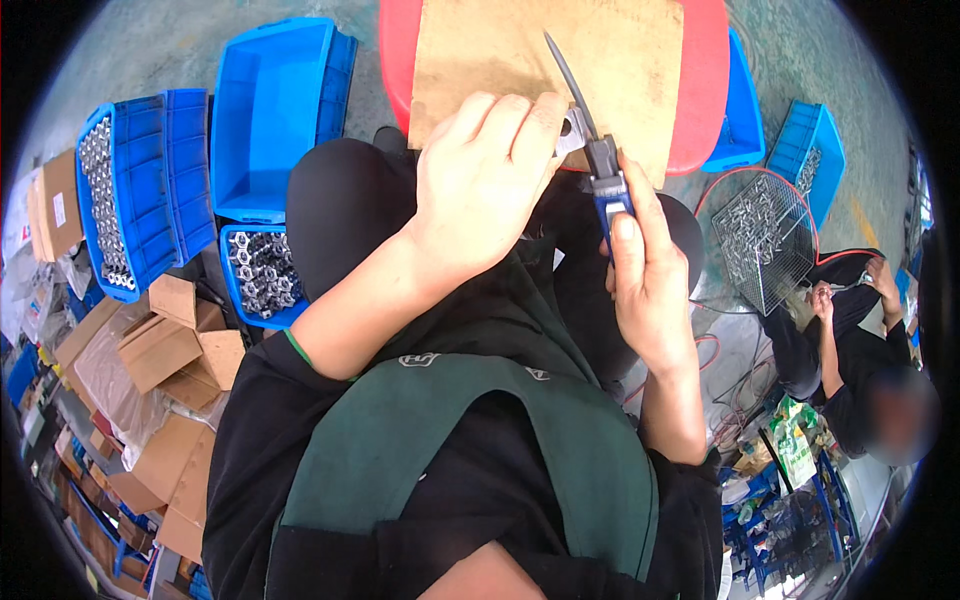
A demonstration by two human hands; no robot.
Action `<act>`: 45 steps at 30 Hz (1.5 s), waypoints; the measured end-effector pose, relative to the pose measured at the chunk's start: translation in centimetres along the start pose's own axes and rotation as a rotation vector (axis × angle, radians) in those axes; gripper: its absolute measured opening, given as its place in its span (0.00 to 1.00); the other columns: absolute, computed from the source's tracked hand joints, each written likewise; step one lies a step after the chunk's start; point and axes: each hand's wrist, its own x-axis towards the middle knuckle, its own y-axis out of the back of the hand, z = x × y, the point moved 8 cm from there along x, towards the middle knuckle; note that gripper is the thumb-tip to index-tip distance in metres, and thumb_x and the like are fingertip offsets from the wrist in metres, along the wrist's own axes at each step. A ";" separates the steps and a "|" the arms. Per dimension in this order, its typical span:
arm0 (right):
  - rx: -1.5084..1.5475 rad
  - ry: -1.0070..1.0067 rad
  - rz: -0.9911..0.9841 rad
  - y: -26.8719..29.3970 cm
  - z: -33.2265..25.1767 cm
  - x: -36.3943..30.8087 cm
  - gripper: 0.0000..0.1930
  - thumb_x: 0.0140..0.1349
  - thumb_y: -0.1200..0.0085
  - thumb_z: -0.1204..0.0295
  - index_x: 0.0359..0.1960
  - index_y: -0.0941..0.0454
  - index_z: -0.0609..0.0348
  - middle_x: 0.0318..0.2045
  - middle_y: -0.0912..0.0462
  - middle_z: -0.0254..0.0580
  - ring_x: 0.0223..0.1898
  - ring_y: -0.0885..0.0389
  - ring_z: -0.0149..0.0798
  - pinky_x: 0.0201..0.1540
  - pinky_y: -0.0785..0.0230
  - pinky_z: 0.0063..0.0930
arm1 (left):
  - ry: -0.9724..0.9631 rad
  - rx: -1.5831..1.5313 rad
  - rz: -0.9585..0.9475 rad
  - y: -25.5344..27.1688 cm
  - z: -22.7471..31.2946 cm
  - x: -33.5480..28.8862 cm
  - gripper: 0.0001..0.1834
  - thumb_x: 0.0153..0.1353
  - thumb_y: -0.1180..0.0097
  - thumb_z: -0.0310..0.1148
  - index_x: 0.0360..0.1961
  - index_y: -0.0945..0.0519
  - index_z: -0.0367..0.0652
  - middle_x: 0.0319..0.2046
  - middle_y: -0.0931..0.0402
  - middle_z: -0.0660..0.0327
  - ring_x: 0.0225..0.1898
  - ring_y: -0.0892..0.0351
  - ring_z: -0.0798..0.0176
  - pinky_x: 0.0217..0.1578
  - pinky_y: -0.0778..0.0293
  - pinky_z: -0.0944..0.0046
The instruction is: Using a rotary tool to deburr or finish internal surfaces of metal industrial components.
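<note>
My left hand [487, 172] is closed on a small silvery metal part [571, 132] with a round hole in it. The fingers cover most of that part. In my right hand [645, 270] is a blue-handled blade tool [612, 196], my thumb lying along the handle. Its long, narrow dark blade points up and away, tapering to a tip above the board. The blade's base lies right beside the metal part; I cannot tell whether they touch. Both hands are over my lap, at the near edge of a tan board [545, 60] on a red stool [707, 80].
Blue bins [265, 125] stand at left, one holding hex-shaped metal parts [265, 272], another more parts [100, 180]. Cardboard boxes [175, 340] pile up lower left. At right are a wire basket [760, 240] of metal pieces, a red hose [815, 215] and a seated person [850, 350].
</note>
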 end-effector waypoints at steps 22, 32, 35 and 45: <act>0.062 -0.012 -0.039 -0.5 0.4 -0.6 0.24 0.72 0.63 0.70 0.69 0.43 0.50 0.25 0.29 0.30 0.19 0.38 0.19 0.22 0.41 0.14 | 0.032 -0.016 -0.044 0.0 -0.6 -0.2 0.25 0.43 0.33 0.27 0.45 0.24 0.38 0.33 0.25 0.54 0.33 0.27 0.51 0.36 0.28 0.57; -0.012 -0.094 -0.064 -0.3 1.1 -2.5 0.24 0.72 0.64 0.69 0.70 0.45 0.49 0.26 0.29 0.29 0.19 0.38 0.19 0.21 0.42 0.14 | 0.038 -0.021 -0.042 0.4 -0.7 -0.3 0.25 0.42 0.33 0.27 0.46 0.24 0.38 0.32 0.25 0.55 0.34 0.26 0.52 0.37 0.29 0.57; 0.005 -0.041 -0.028 -0.3 0.7 -1.6 0.24 0.73 0.63 0.67 0.69 0.44 0.49 0.26 0.29 0.30 0.19 0.37 0.18 0.20 0.42 0.14 | 0.016 -0.023 -0.027 0.4 -0.5 0.0 0.25 0.43 0.34 0.27 0.46 0.24 0.39 0.32 0.25 0.55 0.34 0.27 0.52 0.37 0.29 0.57; 0.232 -0.127 0.035 1.2 0.9 -2.9 0.25 0.73 0.63 0.64 0.70 0.46 0.48 0.27 0.28 0.32 0.18 0.35 0.18 0.20 0.40 0.12 | 0.125 -0.106 -0.063 0.5 -0.5 0.4 0.23 0.47 0.34 0.29 0.47 0.25 0.42 0.37 0.23 0.54 0.38 0.22 0.49 0.39 0.27 0.56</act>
